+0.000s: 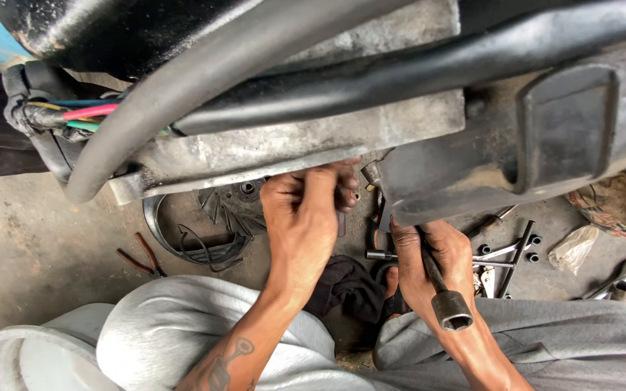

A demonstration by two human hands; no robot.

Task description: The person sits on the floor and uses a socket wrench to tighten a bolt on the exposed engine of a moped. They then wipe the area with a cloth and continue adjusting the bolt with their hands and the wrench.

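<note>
A socket wrench (440, 286) is gripped in the right hand (429, 261), its tip hidden under the edge of a grimy engine casing (291, 145), its open socket end toward the camera. The left hand (306, 210) is pressed to the casing's lower edge, fingers curled; what they hold cannot be told. Red-handled pliers (139, 261) and loose tools (508, 253) are seen on the concrete floor (30, 246)
</note>
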